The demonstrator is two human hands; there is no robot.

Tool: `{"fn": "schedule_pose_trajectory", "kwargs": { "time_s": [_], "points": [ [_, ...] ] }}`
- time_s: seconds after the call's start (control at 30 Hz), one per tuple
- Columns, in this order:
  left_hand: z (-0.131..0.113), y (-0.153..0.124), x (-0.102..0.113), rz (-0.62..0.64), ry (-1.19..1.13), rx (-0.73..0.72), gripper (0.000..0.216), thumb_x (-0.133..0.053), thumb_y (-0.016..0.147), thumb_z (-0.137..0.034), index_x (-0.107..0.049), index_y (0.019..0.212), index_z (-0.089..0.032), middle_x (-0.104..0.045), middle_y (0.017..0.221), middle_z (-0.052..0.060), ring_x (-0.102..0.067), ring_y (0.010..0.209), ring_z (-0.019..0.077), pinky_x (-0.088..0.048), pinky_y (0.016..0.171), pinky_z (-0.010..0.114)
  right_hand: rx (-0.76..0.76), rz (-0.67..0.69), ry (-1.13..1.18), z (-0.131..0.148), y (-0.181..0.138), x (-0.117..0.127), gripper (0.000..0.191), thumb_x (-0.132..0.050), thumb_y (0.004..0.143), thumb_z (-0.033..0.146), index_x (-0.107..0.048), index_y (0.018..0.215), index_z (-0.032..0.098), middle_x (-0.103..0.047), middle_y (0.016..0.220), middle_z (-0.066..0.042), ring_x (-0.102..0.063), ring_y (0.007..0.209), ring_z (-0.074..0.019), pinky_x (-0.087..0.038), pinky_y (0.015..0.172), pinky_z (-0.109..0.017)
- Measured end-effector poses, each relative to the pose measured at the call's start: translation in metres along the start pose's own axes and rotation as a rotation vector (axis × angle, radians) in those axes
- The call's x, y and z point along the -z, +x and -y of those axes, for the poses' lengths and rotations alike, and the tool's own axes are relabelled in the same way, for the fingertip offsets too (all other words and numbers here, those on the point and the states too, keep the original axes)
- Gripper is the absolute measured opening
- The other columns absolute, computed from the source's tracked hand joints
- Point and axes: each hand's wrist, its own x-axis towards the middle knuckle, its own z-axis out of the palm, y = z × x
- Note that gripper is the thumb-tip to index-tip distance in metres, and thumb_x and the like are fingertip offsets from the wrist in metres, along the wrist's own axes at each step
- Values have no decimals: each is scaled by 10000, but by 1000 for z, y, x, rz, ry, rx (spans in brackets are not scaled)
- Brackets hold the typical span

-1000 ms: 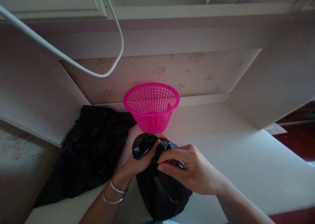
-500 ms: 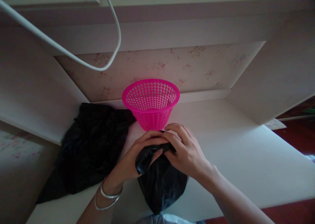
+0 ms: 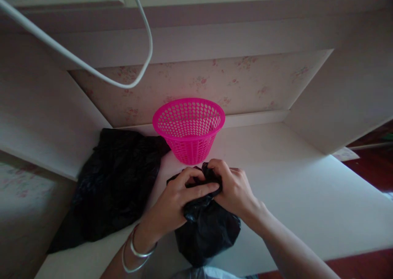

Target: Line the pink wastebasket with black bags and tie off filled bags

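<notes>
While both hands (image 3: 175, 199) (image 3: 236, 187) grip a black bag (image 3: 208, 234), dark plastic (image 3: 115, 189) lies left of a pink basket (image 3: 190, 148).

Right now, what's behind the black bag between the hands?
Behind the black bag stands the pink basket, with a floral panel beyond it. The bag, left hand and right hand cover some white surface, so anything there can't be seen.

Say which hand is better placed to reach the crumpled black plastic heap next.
Left hand, probably: it is nearer the crumpled black plastic heap; the right hand lies farther away. Both hold the bunched black plastic bag.
</notes>
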Motion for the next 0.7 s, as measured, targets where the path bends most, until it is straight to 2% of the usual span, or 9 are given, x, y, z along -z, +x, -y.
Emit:
{"fn": "schedule_pose_trajectory", "kwargs": {
  "time_s": [0.07,0.17,0.27,0.37,0.43,0.53,0.63,0.7],
  "points": [
    [0,-1,-1,-23,92,-45,323,-631,992,-171,-712,1293,-254,-619,1131,74,-680,1012,175,-593,877,288,-12,24,54,1,0,2,571,-485,693,92,-569,1252,174,-736,751,9,-680,547,-166,-465,542,-258],
    [2,-2,-2,-68,177,-106,220,-601,1011,-197,-742,1179,-208,-636,1069,74,-682,954,170,-591,836,276,13,148,260,2,1,9,705,-487,709,42,-589,1386,209,-803,1074,-44,-783,834,-190,-564,716,-266],
    [3,-3,-2,-119,189,-141,190,-598,1014,-204,-748,1131,-203,-648,1065,75,-685,962,164,-592,850,267,-31,274,564,-1,2,18,669,-545,775,36,-625,1412,220,-765,1268,-57,-759,1081,-192,-574,899,-260],
    [3,-2,-1,-114,183,-129,252,-627,997,-198,-718,1232,-214,-674,1117,83,-695,1039,170,-584,935,279,-147,370,824,-11,1,26,575,-670,874,166,-631,1442,247,-732,1354,-61,-724,1180,-210,-563,974,-281],
    [1,-2,1,-94,231,-101,342,-632,993,-206,-671,1332,-222,-699,1189,95,-694,1117,190,-559,1017,313,-245,394,940,-19,0,29,473,-692,937,294,-668,1410,285,-721,1378,-53,-700,1232,-229,-546,1027,-318],
    [0,-8,3,-80,297,-63,430,-609,1002,-223,-601,1432,-228,-710,1287,108,-681,1190,215,-520,1081,351,-334,338,1036,-26,-1,27,358,-629,1003,459,-751,1299,298,-748,1329,-59,-692,1248,-244,-520,1083,-376],
    [6,-21,6,-81,323,-91,480,-564,997,-167,-569,1470,-250,-698,1337,104,-650,1217,235,-506,1079,393,-414,278,1024,-28,1,18,351,-685,957,508,-816,1165,258,-804,1182,-83,-745,1107,-244,-571,993,-379],
    [10,-32,9,-69,378,-141,474,-532,1000,-200,-581,1467,-261,-709,1338,98,-611,1242,272,-483,1083,444,-507,247,970,-31,3,8,342,-733,912,512,-841,1076,232,-820,1100,-90,-757,1010,-240,-594,908,-367]
  ]
}}
